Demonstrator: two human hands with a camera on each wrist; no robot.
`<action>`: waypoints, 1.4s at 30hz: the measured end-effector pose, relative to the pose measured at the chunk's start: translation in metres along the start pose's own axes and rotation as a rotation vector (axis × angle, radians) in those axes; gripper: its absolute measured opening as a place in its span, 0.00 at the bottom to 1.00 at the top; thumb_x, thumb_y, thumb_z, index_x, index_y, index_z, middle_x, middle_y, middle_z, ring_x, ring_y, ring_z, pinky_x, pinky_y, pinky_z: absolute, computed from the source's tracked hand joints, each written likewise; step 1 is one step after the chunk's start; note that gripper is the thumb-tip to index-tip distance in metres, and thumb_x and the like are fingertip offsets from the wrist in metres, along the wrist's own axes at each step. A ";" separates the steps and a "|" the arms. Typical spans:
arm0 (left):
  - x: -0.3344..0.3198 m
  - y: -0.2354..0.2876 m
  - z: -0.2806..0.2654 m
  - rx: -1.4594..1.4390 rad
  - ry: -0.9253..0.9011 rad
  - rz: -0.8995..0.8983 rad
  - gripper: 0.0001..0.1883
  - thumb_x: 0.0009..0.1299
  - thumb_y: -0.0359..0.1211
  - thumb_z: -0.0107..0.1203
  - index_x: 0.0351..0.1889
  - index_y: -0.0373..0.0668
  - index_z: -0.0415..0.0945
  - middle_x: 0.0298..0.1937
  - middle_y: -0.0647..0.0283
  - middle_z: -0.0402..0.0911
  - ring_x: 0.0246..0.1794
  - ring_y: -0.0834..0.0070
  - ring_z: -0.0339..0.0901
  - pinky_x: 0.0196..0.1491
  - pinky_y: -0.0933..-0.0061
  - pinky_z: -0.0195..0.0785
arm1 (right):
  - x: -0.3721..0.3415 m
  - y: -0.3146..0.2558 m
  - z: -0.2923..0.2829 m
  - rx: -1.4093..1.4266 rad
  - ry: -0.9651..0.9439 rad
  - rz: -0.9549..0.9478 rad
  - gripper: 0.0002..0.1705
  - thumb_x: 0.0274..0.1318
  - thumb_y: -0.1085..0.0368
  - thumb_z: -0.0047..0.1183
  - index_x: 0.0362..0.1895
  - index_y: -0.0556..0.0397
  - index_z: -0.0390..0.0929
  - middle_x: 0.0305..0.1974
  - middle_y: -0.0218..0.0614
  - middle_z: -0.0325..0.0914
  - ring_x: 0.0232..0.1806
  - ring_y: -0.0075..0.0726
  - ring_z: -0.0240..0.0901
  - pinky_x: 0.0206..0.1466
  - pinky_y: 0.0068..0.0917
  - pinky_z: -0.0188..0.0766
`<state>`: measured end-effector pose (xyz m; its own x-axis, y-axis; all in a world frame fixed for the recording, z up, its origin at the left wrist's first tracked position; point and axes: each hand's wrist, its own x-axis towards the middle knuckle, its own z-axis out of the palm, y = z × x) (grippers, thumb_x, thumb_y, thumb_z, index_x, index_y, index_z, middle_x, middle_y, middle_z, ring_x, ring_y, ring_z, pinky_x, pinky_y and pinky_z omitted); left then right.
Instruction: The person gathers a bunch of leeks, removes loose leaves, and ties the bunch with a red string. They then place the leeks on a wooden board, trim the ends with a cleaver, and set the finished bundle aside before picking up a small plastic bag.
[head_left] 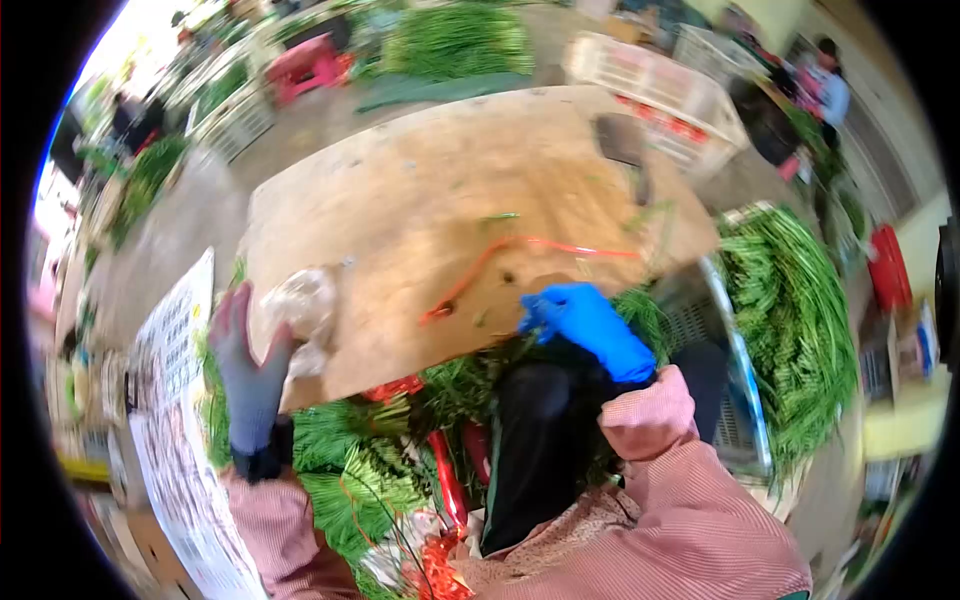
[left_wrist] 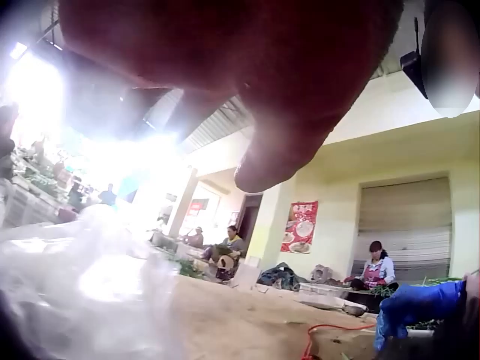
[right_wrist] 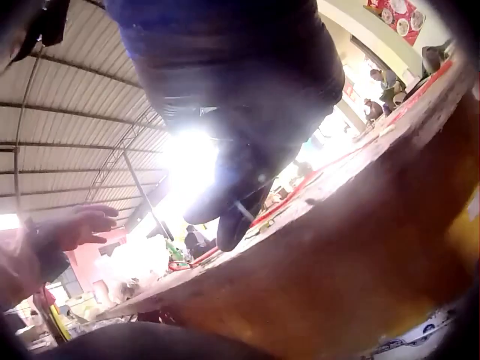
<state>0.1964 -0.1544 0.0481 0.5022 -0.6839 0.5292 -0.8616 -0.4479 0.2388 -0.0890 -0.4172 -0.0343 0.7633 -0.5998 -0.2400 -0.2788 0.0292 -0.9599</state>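
A wooden board (head_left: 400, 220) lies in front of the person, with a red-orange strip (head_left: 520, 240) curving across it. At its left edge sits a clear plastic bag (head_left: 300, 305), also large in the left wrist view (left_wrist: 90, 292). The left hand (head_left: 250, 365), grey-gloved, is raised beside the bag with fingers spread, holding nothing visible. The right hand (head_left: 590, 325), in a blue glove, is at the board's near edge below the strip, its fingers bent down; the right wrist view shows its fingertips (right_wrist: 232, 225) close to the board, and whether they pinch anything is unclear.
Green stalks (head_left: 790, 320) are heaped right of a crate (head_left: 695, 325). More greens (head_left: 350, 490) and red ribbon lie below the board. A dark object (head_left: 620, 140) rests on the far right corner. A printed sheet (head_left: 180, 400) stands at left. White crates (head_left: 660, 90) and people are farther back.
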 end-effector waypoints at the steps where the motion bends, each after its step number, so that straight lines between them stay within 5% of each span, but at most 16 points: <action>1: 0.006 0.013 -0.001 -0.029 0.004 0.027 0.27 0.61 0.30 0.56 0.60 0.38 0.65 0.61 0.51 0.66 0.63 0.58 0.59 0.65 0.62 0.50 | -0.008 -0.002 -0.005 0.006 0.073 0.004 0.19 0.60 0.53 0.51 0.32 0.59 0.80 0.27 0.36 0.81 0.23 0.25 0.75 0.30 0.23 0.72; 3: 0.011 0.024 0.005 -0.023 -0.005 0.073 0.29 0.61 0.32 0.56 0.62 0.40 0.64 0.61 0.48 0.64 0.64 0.54 0.58 0.65 0.59 0.48 | -0.029 -0.008 -0.020 -0.156 0.065 -0.061 0.21 0.59 0.52 0.51 0.32 0.60 0.78 0.26 0.37 0.81 0.22 0.27 0.76 0.27 0.25 0.72; 10: 0.026 0.099 0.026 -0.047 -0.096 0.287 0.32 0.60 0.30 0.56 0.64 0.42 0.61 0.64 0.47 0.60 0.66 0.53 0.54 0.65 0.58 0.47 | -0.128 -0.014 -0.096 0.100 0.388 -0.109 0.17 0.60 0.56 0.50 0.34 0.59 0.79 0.28 0.35 0.81 0.22 0.25 0.75 0.29 0.23 0.72; 21: 0.052 0.332 0.072 -0.607 -0.273 0.682 0.31 0.60 0.29 0.57 0.63 0.39 0.62 0.63 0.49 0.62 0.66 0.57 0.56 0.66 0.64 0.47 | -0.354 0.038 -0.164 0.328 0.986 -0.161 0.15 0.62 0.63 0.47 0.34 0.66 0.78 0.31 0.42 0.82 0.23 0.26 0.75 0.29 0.23 0.73; 27: 0.057 0.467 0.105 -0.811 -0.481 0.886 0.30 0.61 0.32 0.58 0.62 0.36 0.62 0.61 0.51 0.65 0.63 0.63 0.61 0.64 0.67 0.52 | -0.454 0.086 -0.173 0.238 1.338 0.022 0.19 0.63 0.61 0.43 0.27 0.64 0.76 0.28 0.46 0.81 0.21 0.29 0.74 0.26 0.24 0.72; 35: 0.091 0.620 0.177 -1.153 -0.758 0.559 0.29 0.65 0.40 0.57 0.60 0.33 0.64 0.54 0.56 0.71 0.53 0.72 0.68 0.55 0.74 0.61 | -0.452 0.092 -0.222 0.378 1.355 -0.167 0.17 0.62 0.62 0.46 0.28 0.65 0.77 0.30 0.46 0.81 0.21 0.30 0.75 0.27 0.25 0.73; 39: 0.115 0.682 0.226 -0.960 -0.763 0.539 0.37 0.61 0.50 0.56 0.56 0.26 0.64 0.46 0.43 0.76 0.46 0.63 0.75 0.47 0.68 0.65 | -0.425 0.085 -0.254 0.322 1.241 -0.235 0.16 0.63 0.63 0.46 0.30 0.64 0.77 0.31 0.43 0.81 0.25 0.28 0.76 0.30 0.24 0.74; 42: 0.122 0.719 0.280 -0.784 -0.513 0.694 0.42 0.59 0.61 0.51 0.51 0.26 0.67 0.48 0.33 0.72 0.50 0.47 0.72 0.51 0.57 0.64 | -0.410 0.075 -0.274 0.304 1.194 -0.222 0.15 0.63 0.63 0.46 0.32 0.64 0.77 0.32 0.43 0.81 0.25 0.28 0.76 0.32 0.24 0.73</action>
<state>-0.3408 -0.7210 0.0563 -0.2783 -0.8756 0.3948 -0.6824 0.4695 0.5603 -0.5825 -0.3885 0.0319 -0.2722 -0.9604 0.0596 0.0555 -0.0775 -0.9954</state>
